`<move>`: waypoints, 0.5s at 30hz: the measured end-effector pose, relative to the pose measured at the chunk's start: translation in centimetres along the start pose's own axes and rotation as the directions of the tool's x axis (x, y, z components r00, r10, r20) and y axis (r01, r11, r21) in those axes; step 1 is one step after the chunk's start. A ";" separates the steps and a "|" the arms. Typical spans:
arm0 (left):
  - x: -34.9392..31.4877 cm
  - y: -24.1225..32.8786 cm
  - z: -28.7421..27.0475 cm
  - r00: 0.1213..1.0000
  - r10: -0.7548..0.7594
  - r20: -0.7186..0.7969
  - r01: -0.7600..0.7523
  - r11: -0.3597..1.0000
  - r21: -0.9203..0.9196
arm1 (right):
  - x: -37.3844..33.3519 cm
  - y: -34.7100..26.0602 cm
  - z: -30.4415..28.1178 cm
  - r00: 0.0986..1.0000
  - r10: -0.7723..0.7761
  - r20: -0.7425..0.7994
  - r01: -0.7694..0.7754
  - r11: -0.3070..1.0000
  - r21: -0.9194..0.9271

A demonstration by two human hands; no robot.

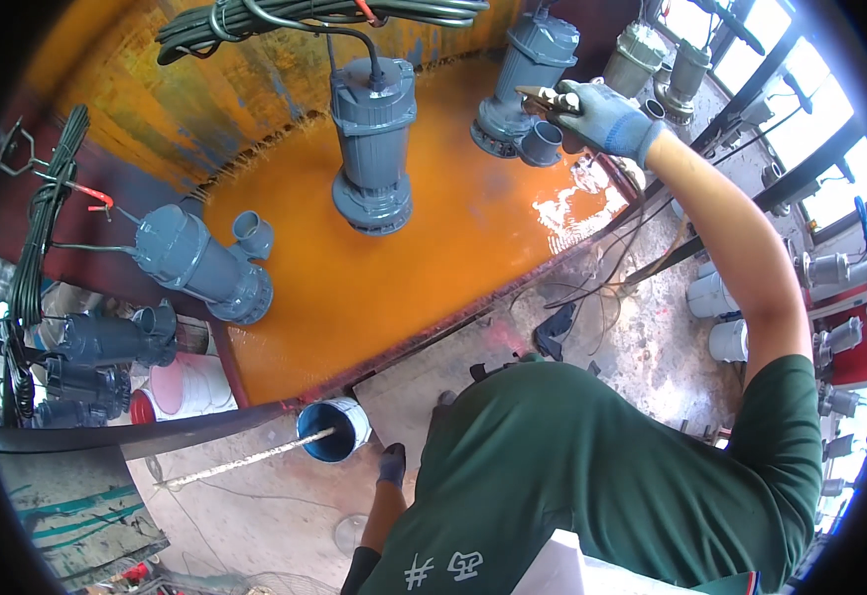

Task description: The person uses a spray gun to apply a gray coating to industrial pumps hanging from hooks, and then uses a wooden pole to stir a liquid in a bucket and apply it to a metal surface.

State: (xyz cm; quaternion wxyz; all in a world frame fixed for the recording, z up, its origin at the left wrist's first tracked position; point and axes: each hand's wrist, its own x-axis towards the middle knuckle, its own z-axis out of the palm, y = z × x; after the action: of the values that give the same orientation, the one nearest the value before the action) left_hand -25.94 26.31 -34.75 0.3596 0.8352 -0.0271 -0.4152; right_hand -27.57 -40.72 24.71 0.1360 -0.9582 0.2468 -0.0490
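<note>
My right hand (pixel 597 117), in a blue and grey work glove, is stretched out at the far right. It is closed around a spray gun (pixel 551 100), partly hidden by the fingers. Just beside the gun stands an upright grey-blue submersible pump (pixel 536 59) with a round outlet. A second pump (pixel 374 139) hangs upright in the middle, its cable rising from the top. Another pump (pixel 190 253) hangs tilted at the left. Low in the view, my left hand (pixel 392 463), also gloved, is near a blue-lined bucket (pixel 344 428); its fingers are too hidden to read.
An orange-coated tray (pixel 404 288) with a raised edge lies below the pumps. A stick (pixel 245 464) leans out of the bucket. Coiled black cables (pixel 295 18) hang above. Thin hoses (pixel 592 288) trail on the floor at right. More pumps (pixel 106 337) and a pink-white bucket (pixel 190 385) stand left.
</note>
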 end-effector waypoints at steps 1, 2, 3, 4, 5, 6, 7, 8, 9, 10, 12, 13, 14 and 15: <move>0.8 0.6 -0.1 1.000 0.014 0.003 -0.014 1.000 0.004 | -0.1 1.7 1.1 0.990 -0.057 -0.129 0.051 0.998 -0.047; 1.6 1.3 0.1 0.999 -0.035 0.009 0.035 0.999 0.002 | -1.0 3.4 2.3 0.993 -0.057 -0.106 0.057 0.998 -0.001; 2.4 1.9 0.3 0.996 -0.086 0.011 0.086 0.996 -0.002 | -2.3 3.2 2.9 0.995 -0.062 -0.083 0.066 0.997 0.047; 2.9 1.9 0.2 0.995 -0.089 0.033 0.092 0.990 -0.103 | -3.8 1.5 3.2 0.997 0.033 0.068 -0.042 0.990 0.137; 3.2 1.5 -0.3 0.997 -0.075 0.033 0.078 0.993 -0.093 | -5.8 -0.1 3.3 0.968 0.117 0.220 -0.164 0.964 0.209; 3.6 1.0 -1.0 0.994 0.101 0.041 -0.103 0.994 0.046 | -7.3 1.8 5.4 0.939 0.144 0.313 -0.227 0.943 0.245; 4.0 0.6 -1.7 0.958 0.275 0.078 -0.284 0.941 0.182 | -8.8 4.5 8.5 0.900 0.169 0.403 -0.295 0.916 0.274; 4.0 1.3 -1.9 0.974 0.205 0.095 -0.218 0.964 0.151 | -10.9 5.5 9.9 0.863 0.216 0.457 -0.347 0.911 0.225; 3.9 1.6 -2.3 0.984 0.138 0.109 -0.151 0.981 0.119 | -13.0 6.2 11.1 0.824 0.259 0.504 -0.391 0.904 0.174; 3.9 1.9 -2.7 0.985 0.119 0.122 -0.135 0.983 0.127 | -15.5 8.3 13.2 0.824 0.321 0.467 -0.465 0.854 0.234; 3.8 2.3 -4.0 0.982 0.114 0.150 -0.143 0.970 0.195 | -20.7 14.4 17.4 0.800 0.396 0.451 -0.543 0.798 0.262; 3.9 2.7 -4.6 0.981 0.108 0.159 -0.144 0.962 0.233 | -22.9 17.0 18.4 0.780 0.413 0.470 -0.558 0.799 0.224; 3.6 2.6 -5.2 0.983 0.095 0.155 -0.133 0.955 0.265 | -24.4 17.3 18.0 0.698 0.540 0.470 -0.712 0.592 0.377; 3.8 3.3 -5.4 0.982 0.089 0.165 -0.135 0.945 0.296 | -26.9 19.8 18.9 0.713 0.581 0.394 -0.689 0.472 0.550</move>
State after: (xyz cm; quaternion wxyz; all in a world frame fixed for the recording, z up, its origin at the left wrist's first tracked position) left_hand -18.75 25.71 -33.14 0.2459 0.8445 -0.1655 -0.4460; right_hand -57.16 -39.86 0.25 0.4934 -0.6826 0.5390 -0.0062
